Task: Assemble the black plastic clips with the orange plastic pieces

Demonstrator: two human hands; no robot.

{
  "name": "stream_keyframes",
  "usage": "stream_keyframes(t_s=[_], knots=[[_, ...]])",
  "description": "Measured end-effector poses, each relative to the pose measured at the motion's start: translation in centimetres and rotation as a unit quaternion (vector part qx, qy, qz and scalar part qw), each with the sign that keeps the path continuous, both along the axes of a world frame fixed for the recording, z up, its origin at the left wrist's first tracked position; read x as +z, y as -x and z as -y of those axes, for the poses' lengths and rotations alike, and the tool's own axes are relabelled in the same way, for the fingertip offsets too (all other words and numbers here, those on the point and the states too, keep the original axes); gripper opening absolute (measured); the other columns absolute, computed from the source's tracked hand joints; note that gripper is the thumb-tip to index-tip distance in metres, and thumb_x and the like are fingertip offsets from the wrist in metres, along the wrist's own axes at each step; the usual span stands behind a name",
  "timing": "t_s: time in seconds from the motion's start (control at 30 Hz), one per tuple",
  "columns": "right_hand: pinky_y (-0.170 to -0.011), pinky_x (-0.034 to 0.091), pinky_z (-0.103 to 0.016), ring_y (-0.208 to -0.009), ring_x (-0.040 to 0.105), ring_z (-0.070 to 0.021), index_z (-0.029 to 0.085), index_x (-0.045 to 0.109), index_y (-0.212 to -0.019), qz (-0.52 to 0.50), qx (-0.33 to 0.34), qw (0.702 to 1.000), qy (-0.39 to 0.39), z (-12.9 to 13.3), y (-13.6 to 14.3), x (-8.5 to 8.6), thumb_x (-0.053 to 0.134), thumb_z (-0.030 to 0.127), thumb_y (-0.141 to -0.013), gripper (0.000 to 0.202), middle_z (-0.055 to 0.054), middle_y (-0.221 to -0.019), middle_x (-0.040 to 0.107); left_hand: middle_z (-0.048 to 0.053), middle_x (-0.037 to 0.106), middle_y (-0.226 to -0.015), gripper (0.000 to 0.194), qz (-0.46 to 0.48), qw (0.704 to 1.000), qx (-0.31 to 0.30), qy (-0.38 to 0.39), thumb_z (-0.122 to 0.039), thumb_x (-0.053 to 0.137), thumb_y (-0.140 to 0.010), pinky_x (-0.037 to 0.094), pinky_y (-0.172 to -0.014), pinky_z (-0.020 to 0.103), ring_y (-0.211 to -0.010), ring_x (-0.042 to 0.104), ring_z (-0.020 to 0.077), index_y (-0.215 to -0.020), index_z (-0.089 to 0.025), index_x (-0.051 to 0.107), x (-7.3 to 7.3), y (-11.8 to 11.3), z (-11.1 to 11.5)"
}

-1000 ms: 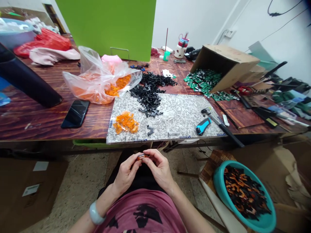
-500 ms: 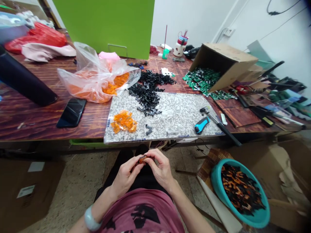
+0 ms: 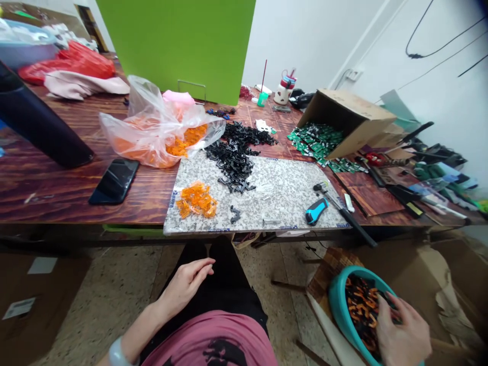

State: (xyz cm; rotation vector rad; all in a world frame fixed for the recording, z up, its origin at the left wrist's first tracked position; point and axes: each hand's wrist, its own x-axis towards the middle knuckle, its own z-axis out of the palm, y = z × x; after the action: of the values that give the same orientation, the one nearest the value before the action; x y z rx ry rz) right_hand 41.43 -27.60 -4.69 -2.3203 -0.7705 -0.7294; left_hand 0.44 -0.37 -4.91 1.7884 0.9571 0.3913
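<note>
My left hand (image 3: 186, 282) rests over my lap, its fingers and thumb lying close together with nothing visible between them. My right hand (image 3: 406, 328) reaches over the teal basin (image 3: 335, 300) at the lower right. A dark plastic piece (image 3: 388, 300) shows between its thumb and forefinger, partly covered by them. Inside the basin lies a heap of black-and-orange plastic pieces (image 3: 360, 310). On the speckled board (image 3: 290, 178) are a pile of orange clear plastic parts (image 3: 197, 200), a heap of black plastic parts (image 3: 236, 165), and one single black part (image 3: 235, 214).
A blue-and-black tool handle (image 3: 316, 211), a long black-handled tool (image 3: 354, 226) and thin metal pins (image 3: 267, 190) lie on the board. Behind stand a plastic bag (image 3: 133, 134) of orange parts and a cardboard box (image 3: 354, 112) spilling green pieces. A phone (image 3: 114, 181) lies left.
My hands have parted. Both were together on a small orange-and-dark piece over my lap; the right has swung right, over the basin, while the left stays over my lap without it.
</note>
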Motion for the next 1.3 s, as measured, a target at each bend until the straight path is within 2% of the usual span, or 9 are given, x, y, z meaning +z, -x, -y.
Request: stream_keyframes(t_s=[0.13,0.3,0.47,0.63,0.83,1.0,1.13,1.23,1.3], knots=[[-0.066,0.048,-0.035,-0.078,0.062,-0.0240,0.016,0.069,-0.094,-0.042,0.144,0.988,-0.045,-8.7,5.8,3.0,0.058,0.042,-0.083,0.031,-0.012,-0.094,0.066,0.006,0.074,-0.089,0.031,0.017,1.000,-0.012,-0.003,-0.033,0.045,-0.091,0.051,-0.079,0.028,-0.082,0.067,0.0196,-0.108,-0.018,0.066,1.2,-1.1,-0.2],[-0.083,0.048,-0.033,-0.090,0.060,-0.0200,0.021,0.065,-0.099,-0.157,0.448,0.880,-0.008,-21.0,14.7,6.5,0.055,0.027,-0.088,0.016,-0.007,-0.096,0.064,0.006,0.073,-0.089,0.032,0.031,0.999,-0.021,-0.011,-0.033,0.043,-0.092,0.050,-0.080,0.028,-0.080,0.066,0.0184,-0.108,-0.017,0.065,2.9,-2.3,0.0],[-0.078,0.046,-0.033,-0.085,0.058,-0.0217,0.022,0.065,-0.100,-0.124,0.521,0.837,0.117,-26.7,18.5,6.6,0.060,0.028,-0.086,0.017,-0.006,-0.088,0.063,0.005,0.072,-0.087,0.031,0.046,0.999,0.008,0.007,-0.034,0.044,-0.092,0.050,-0.077,0.027,-0.078,0.065,0.0176,-0.107,-0.017,0.065,3.6,-1.6,0.4],[-0.074,0.044,-0.032,-0.081,0.057,-0.0217,0.021,0.066,-0.095,-0.122,0.502,0.842,0.159,-28.0,18.6,5.5,0.062,0.029,-0.084,0.013,-0.005,-0.082,0.061,0.005,0.071,-0.084,0.032,0.056,0.997,0.038,0.044,-0.034,0.045,-0.091,0.050,-0.074,0.027,-0.076,0.064,0.0173,-0.106,-0.015,0.066,3.4,-0.5,0.6],[-0.071,0.043,-0.029,-0.075,0.057,-0.0177,0.020,0.067,-0.089,-0.228,0.522,0.821,0.046,-27.3,18.7,6.1,0.052,0.029,-0.090,0.017,-0.005,-0.081,0.063,0.005,0.070,-0.084,0.034,0.101,0.988,0.055,0.103,-0.038,0.045,-0.092,0.047,-0.069,0.026,-0.072,0.060,0.0156,-0.108,-0.016,0.065,3.2,-0.9,0.3],[-0.054,0.042,-0.022,-0.058,0.052,-0.0111,0.016,0.067,-0.084,-0.501,0.517,0.694,-0.022,-25.4,20.4,7.5,0.054,0.042,-0.087,0.029,-0.001,-0.068,0.060,0.011,0.067,-0.101,0.046,0.204,0.961,0.091,0.164,-0.044,0.048,-0.089,0.043,-0.055,0.023,-0.072,0.057,0.0152,-0.125,-0.015,0.054,3.7,-2.1,-0.2],[-0.053,0.042,-0.021,-0.058,0.053,-0.0103,0.015,0.068,-0.085,-0.587,0.527,0.614,-0.010,-24.1,22.3,7.8,0.056,0.043,-0.085,0.031,-0.001,-0.067,0.062,0.006,0.066,-0.076,0.045,0.228,0.956,0.093,0.158,-0.046,0.051,-0.087,0.042,-0.053,0.023,-0.058,0.050,0.0118,-0.114,-0.011,0.062,4.4,-2.5,-0.5],[-0.055,0.044,-0.022,-0.060,0.056,-0.0112,0.015,0.068,-0.087,-0.565,0.544,0.620,0.015,-24.1,22.2,7.7,0.054,0.042,-0.087,0.030,-0.001,-0.068,0.064,0.003,0.064,-0.065,0.042,0.225,0.955,0.113,0.156,-0.047,0.053,-0.085,0.040,-0.052,0.023,-0.054,0.047,0.0111,-0.098,-0.011,0.069,4.8,-2.6,-0.5],[-0.057,0.045,-0.022,-0.063,0.058,-0.0119,0.017,0.068,-0.093,-0.484,0.551,0.678,0.039,-24.8,20.5,7.7,0.052,0.040,-0.088,0.028,-0.001,-0.072,0.065,0.004,0.065,-0.065,0.040,0.226,0.951,0.124,0.172,-0.047,0.057,-0.083,0.039,-0.051,0.023,-0.053,0.047,0.0104,-0.091,-0.011,0.071,4.9,-2.6,-0.4]])
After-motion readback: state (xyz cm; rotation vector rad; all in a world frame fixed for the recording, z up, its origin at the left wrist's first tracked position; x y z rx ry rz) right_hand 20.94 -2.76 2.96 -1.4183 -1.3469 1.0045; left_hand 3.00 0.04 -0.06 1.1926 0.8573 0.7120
